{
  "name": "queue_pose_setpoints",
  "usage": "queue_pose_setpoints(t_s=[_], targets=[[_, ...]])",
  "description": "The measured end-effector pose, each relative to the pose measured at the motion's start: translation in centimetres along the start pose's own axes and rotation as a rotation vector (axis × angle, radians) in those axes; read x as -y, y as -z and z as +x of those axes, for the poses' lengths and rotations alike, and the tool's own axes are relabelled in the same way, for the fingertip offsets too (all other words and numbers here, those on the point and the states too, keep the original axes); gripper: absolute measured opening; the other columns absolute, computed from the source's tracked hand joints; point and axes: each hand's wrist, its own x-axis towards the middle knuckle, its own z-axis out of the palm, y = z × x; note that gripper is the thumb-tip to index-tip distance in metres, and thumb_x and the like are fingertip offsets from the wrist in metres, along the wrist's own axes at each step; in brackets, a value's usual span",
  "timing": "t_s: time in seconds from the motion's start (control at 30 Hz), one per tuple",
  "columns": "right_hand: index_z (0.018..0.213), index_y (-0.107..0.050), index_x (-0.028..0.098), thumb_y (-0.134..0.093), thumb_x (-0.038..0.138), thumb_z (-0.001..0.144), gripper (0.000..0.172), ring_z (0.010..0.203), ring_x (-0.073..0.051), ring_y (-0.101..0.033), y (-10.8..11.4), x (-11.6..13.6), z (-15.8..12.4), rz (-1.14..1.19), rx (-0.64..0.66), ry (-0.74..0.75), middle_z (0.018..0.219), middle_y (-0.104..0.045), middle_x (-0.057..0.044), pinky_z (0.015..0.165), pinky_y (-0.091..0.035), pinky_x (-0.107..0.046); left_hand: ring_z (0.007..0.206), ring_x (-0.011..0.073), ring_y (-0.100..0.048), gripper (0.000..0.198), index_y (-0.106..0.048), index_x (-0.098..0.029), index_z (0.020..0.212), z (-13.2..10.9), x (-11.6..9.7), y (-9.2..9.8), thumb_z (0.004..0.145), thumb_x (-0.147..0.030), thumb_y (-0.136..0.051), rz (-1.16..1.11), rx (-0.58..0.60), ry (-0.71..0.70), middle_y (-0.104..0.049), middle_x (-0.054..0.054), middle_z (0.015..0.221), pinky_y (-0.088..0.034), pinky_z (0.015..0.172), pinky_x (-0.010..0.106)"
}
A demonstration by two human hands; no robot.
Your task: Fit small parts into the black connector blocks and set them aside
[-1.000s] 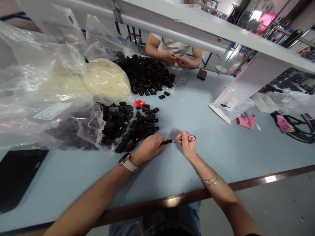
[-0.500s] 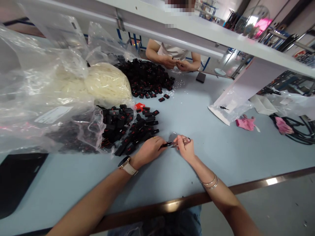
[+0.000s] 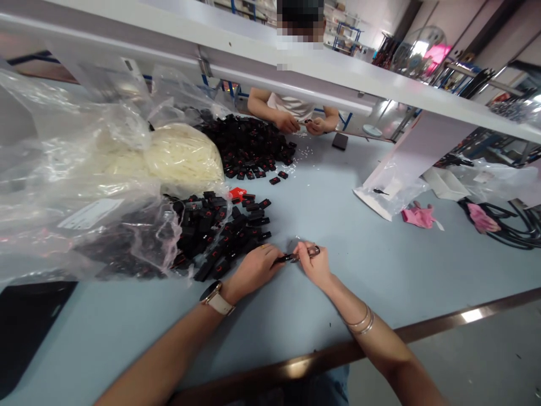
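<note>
My left hand pinches a small black part just above the pale blue table. My right hand is closed on a small pair of scissors or tweezers, its tip meeting the black part. Both hands sit close together near the table's front, right beside a heap of black parts with red marks spilling from a clear plastic bag.
A bag of cream-white pieces lies behind the heap. Across the table a second black pile sits before another person's hands. A clear bag, pink cloths, black cables and a black tray surround the area.
Both hands have drifted slightly toward me and closer together. The view has tilted up, showing more of the person opposite. My grips are unchanged.
</note>
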Motion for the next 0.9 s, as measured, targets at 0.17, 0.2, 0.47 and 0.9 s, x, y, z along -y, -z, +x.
queue_pose_setpoints(t_s=[0.17, 0.2, 0.47, 0.9], targets=[[0.066, -0.062, 0.019, -0.034, 0.039, 0.094, 0.044, 0.046, -0.011, -0.054, 0.2, 0.3, 0.1, 0.013, 0.031, -0.042, 0.047, -0.054, 0.002, 0.056, -0.044, -0.022, 0.072, 0.0186, -0.059, 0.014, -0.058, -0.014, 0.080, 0.0, 0.0, 0.1, 0.089, -0.024, -0.054, -0.020, 0.030, 0.014, -0.063, 0.006, 0.078, -0.049, 0.064, 0.031], [0.066, -0.062, 0.019, -0.034, 0.039, 0.094, 0.044, 0.046, -0.011, -0.054, 0.2, 0.3, 0.1, 0.010, 0.042, -0.051, 0.047, -0.053, 0.002, 0.056, -0.043, -0.022, 0.072, 0.0185, -0.059, 0.014, -0.058, -0.015, 0.080, 0.0, 0.0, 0.1, 0.089, -0.024, -0.054, -0.022, 0.028, 0.014, -0.063, 0.006, 0.078, -0.049, 0.064, 0.030], [0.066, -0.060, 0.019, -0.036, 0.049, 0.090, 0.046, 0.039, -0.010, -0.052, -0.1, -0.3, 0.8, 0.189, 0.075, -0.295, 0.043, -0.052, 0.003, 0.045, -0.039, -0.020, 0.070, 0.0173, -0.058, 0.015, -0.057, -0.016, 0.079, 0.0, 0.1, -0.1, 0.090, -0.024, -0.052, 0.003, -0.012, -0.017, -0.063, 0.005, 0.076, -0.047, 0.063, 0.029], [0.059, -0.058, 0.017, -0.052, 0.069, 0.073, 0.054, 0.032, -0.008, -0.047, -0.5, -1.5, 1.7, 0.486, 0.077, -0.562, 0.040, -0.054, 0.002, 0.034, -0.035, -0.018, 0.071, 0.0169, -0.057, 0.018, -0.059, -0.015, 0.080, 0.0, 0.0, 0.1, 0.091, -0.027, -0.050, -0.005, -0.014, -0.031, -0.063, 0.005, 0.077, -0.047, 0.065, 0.028]])
